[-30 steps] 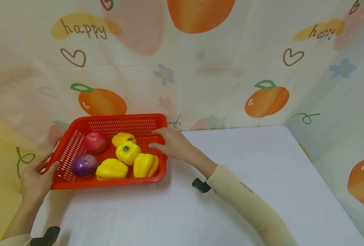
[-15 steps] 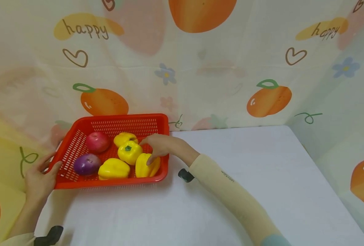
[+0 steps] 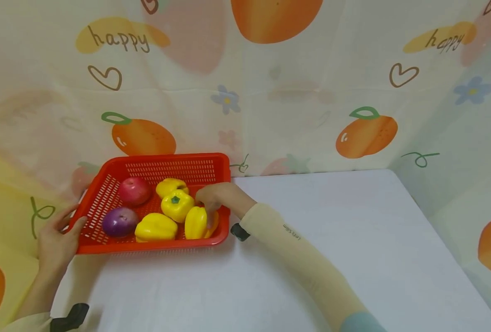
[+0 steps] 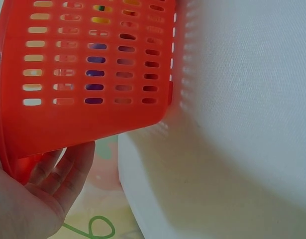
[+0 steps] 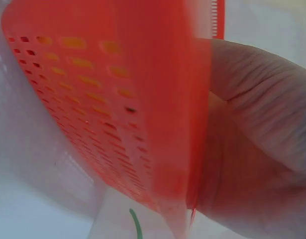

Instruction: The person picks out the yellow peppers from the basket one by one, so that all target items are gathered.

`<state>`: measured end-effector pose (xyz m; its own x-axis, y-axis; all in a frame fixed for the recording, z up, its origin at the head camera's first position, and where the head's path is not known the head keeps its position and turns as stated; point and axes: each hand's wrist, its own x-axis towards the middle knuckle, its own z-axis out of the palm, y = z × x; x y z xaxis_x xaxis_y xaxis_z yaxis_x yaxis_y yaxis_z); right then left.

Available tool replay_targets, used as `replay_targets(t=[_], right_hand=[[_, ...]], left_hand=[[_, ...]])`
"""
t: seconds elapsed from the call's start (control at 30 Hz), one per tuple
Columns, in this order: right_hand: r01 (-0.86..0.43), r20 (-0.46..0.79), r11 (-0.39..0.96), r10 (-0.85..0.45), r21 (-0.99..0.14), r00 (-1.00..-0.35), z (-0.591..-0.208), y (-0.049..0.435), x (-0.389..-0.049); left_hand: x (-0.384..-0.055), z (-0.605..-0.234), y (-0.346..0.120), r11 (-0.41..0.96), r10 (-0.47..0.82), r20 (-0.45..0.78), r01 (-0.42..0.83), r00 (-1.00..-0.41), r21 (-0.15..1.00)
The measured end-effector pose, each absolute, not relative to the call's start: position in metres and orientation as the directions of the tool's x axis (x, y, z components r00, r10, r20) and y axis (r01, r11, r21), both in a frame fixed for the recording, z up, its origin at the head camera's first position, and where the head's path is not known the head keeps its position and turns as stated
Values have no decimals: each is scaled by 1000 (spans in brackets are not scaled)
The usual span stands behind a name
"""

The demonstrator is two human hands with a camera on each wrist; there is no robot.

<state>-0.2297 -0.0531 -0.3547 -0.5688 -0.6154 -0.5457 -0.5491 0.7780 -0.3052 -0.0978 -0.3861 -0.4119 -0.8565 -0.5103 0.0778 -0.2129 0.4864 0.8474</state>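
We are gripping the basket's [image 3: 146, 247] rim with the left hand [image 3: 57, 242]; the right hand [image 3: 219, 195] is resting over the pepper [image 3: 194, 223] in the near right corner, its closure hidden from us. We are judging this pepper light, firm and slick, best taken round its sides. We are reading "happy" twice on the backdrop [image 3: 287, 133], apparently "Let'sSlim" on the sleeve [image 3: 312, 265].

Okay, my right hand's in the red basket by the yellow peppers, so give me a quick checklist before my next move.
1. Left hand on the red basket: ok, gripping its left end.
2. Right hand at the rightmost yellow pepper: ok, it partly covers that pepper.
3. Firm grip on that pepper: cannot tell, most of the fingers are hidden.
4. That pepper out of the basket: not ok, it is inside.
5. Round red piece and round purple piece inside: ok, both toward the left.
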Motion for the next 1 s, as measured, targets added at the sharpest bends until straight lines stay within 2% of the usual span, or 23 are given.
replay_targets(t=[0.17,0.73,1.0], right_hand=[[-534,-533,779,-619,-327,-576,-356,-54,-226],[-623,-385,666,-746,-411,-543,-360,-35,-223],[-606,-293,602,-792,-520,-536,-357,-29,-218]], left_hand=[[-97,-411,-388,464,-523,75,-210,-849,860],[-97,-413,-383,426,-530,59,-206,-846,881],[-98,-413,-383,424,-548,44,-231,-836,876]])
